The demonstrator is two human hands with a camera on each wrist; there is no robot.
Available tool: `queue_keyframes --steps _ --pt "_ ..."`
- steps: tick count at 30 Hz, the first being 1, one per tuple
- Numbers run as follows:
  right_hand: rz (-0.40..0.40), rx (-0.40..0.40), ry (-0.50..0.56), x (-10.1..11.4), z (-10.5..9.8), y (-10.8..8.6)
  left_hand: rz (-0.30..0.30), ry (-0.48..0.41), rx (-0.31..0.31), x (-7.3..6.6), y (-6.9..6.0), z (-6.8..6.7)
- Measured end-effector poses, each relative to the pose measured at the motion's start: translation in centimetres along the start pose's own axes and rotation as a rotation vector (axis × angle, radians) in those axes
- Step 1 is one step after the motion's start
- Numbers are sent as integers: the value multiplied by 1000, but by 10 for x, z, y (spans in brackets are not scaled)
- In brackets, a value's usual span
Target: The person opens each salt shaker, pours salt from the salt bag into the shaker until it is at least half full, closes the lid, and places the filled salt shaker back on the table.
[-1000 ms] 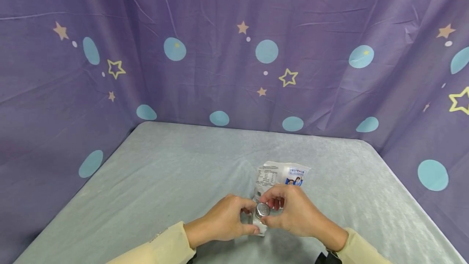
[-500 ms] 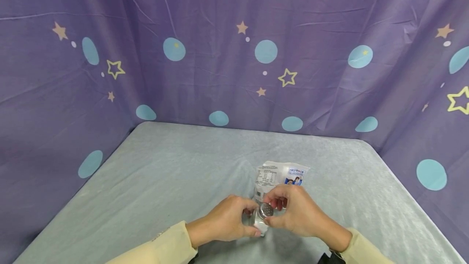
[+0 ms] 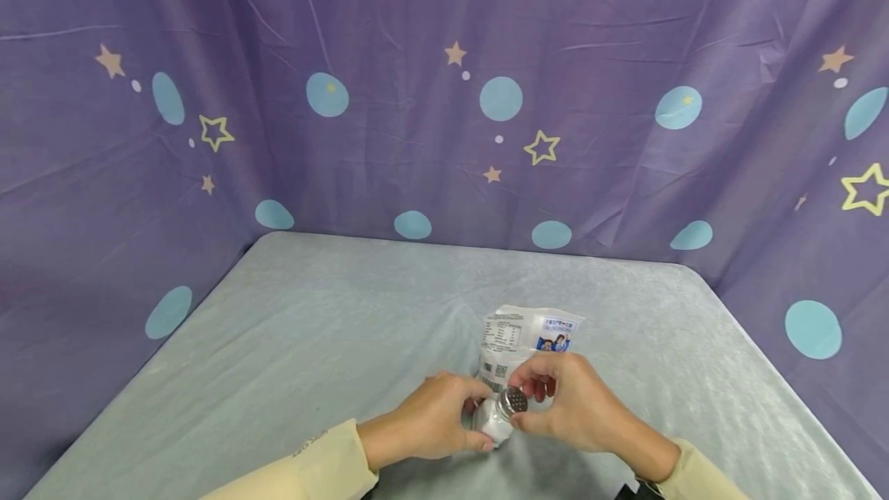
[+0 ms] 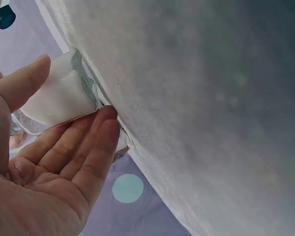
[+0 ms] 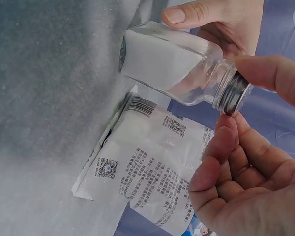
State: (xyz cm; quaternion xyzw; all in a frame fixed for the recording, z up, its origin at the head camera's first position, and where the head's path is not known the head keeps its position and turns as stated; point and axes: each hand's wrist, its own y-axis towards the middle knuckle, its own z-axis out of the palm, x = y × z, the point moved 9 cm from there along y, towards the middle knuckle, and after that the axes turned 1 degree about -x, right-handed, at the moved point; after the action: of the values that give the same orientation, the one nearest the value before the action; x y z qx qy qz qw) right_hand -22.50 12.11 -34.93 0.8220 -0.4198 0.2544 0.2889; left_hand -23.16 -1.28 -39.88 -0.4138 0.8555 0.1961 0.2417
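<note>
A small clear glass salt shaker [image 3: 491, 423], partly filled with white powder, leans to the right in the head view. Its metal cap [image 3: 515, 401] has holes in the top. My left hand [image 3: 432, 417] grips the glass body between thumb and fingers, as the left wrist view also shows around the white-filled glass [image 4: 61, 96]. With thumb and fingertips my right hand [image 3: 575, 405] pinches the cap, which sits on the neck in the right wrist view. The powder surface [image 5: 184, 73] lies slanted in the glass there.
Just behind the hands stands a white printed bag [image 3: 528, 326] with black text, codes and a blue picture. A pale cloth covers the table [image 3: 347, 315]. Purple curtains [image 3: 389, 99] with stars and dots enclose its back and sides.
The shaker has tilted further to the right, so more of the holed cap top shows. My right hand has shifted slightly right with the cap. My left hand has barely moved.
</note>
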Motion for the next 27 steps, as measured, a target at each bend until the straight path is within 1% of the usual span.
queue_keyframes --steps 3,10,24,27 --pt "-10 -2 -4 -1 -1 -1 1 3 -4 0 0 1" --pt "-28 6 -3 0 -3 -4 29 -38 11 -3 1 2" --pt "-133 -36 -8 5 -7 -10 53 -31 8 -7 4 2" --pt "-134 -41 -10 5 -7 -11 52 -36 14 -7 4 2"
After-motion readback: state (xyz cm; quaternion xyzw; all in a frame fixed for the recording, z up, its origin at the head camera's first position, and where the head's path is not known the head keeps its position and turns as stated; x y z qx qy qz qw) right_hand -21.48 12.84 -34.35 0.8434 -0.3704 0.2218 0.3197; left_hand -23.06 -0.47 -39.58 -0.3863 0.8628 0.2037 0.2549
